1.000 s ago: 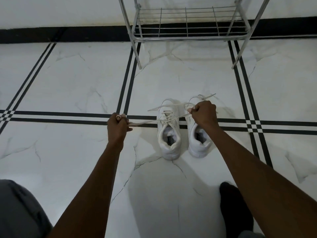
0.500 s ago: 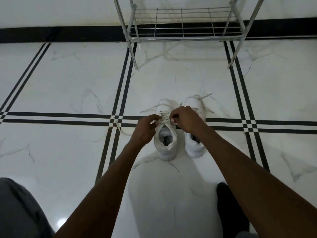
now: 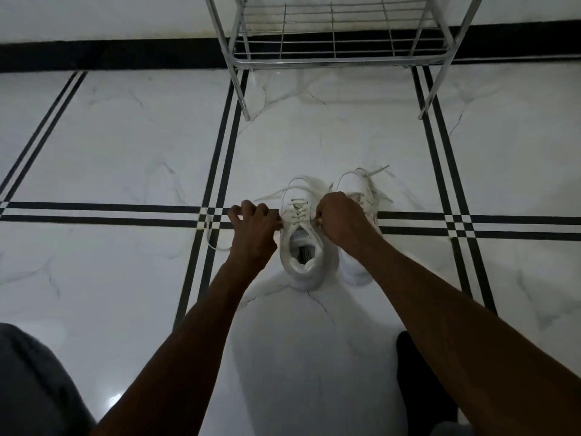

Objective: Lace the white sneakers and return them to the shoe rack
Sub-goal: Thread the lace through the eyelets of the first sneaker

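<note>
near the centre of the frame two white sneakers stand side by side on the marble floor (image 3: 125,146), toes toward the metal shoe rack (image 3: 339,59) at the top. the left hand (image 3: 253,226) and right hand (image 3: 341,220) flank the left sneaker (image 3: 301,247), each pinched closed on its lace (image 3: 295,215). a loose lace end trails left. the right sneaker (image 3: 356,262) is partly hidden.
</note>
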Motion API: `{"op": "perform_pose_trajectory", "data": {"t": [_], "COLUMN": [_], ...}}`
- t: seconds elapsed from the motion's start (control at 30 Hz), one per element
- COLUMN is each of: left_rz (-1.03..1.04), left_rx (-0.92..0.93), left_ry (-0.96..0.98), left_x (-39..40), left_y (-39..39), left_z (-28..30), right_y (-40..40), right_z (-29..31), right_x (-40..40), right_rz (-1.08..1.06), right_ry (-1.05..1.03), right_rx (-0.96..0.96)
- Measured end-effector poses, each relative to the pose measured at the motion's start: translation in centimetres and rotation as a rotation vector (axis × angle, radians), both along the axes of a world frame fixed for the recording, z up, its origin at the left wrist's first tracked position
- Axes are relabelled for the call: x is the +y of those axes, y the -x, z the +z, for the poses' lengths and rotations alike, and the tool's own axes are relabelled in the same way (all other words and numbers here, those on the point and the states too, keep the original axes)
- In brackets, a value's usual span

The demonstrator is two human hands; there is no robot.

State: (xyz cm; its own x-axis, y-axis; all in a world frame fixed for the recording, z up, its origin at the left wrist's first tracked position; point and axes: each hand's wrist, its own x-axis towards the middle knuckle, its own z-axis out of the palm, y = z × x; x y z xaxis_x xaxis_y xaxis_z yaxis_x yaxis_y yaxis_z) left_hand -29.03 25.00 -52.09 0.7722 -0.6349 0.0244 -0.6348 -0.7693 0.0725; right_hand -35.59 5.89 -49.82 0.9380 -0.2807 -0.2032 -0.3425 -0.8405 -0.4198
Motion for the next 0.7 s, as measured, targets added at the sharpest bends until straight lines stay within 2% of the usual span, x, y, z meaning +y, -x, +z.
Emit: {"op": "perform_pose_trajectory", "data": {"t": [0.13, 0.27, 0.37, 0.4, 0.57, 0.7], "left_rz": [0.061, 0.162, 0.173, 0.158, 0.1, 0.099], "left_rx": [0.016, 0.205, 0.355, 0.365, 0.183, 0.193], "left_ry": [0.016, 0.076, 0.177, 0.193, 0.233, 0.317], "left_x": [0.3, -0.8, -1.2, -1.2, -0.9, 0.1], "left_y": [-0.2, 0.5, 0.5, 0.6, 0.8, 0.3], "left_z": [0.0, 1.3, 1.5, 1.3, 0.5, -0.1], "right_y": [0.1, -0.2, 0.1, 0.3, 0.8, 1.0], "right_z": [0.4, 0.5, 0.6, 0.6, 0.1, 0.3], "right_x": [0.4, 0.1, 0.4, 0.5, 1.0, 1.8], "right_rz": [-0.019, -0.011, 0.017, 0.023, -0.039, -0.034], "right_ry": [0.019, -0.025, -0.111, -0.137, -0.188, -0.142], "right_rx": [0.037, 0.065, -0.034, -0.054, -0.094, -0.101]}}
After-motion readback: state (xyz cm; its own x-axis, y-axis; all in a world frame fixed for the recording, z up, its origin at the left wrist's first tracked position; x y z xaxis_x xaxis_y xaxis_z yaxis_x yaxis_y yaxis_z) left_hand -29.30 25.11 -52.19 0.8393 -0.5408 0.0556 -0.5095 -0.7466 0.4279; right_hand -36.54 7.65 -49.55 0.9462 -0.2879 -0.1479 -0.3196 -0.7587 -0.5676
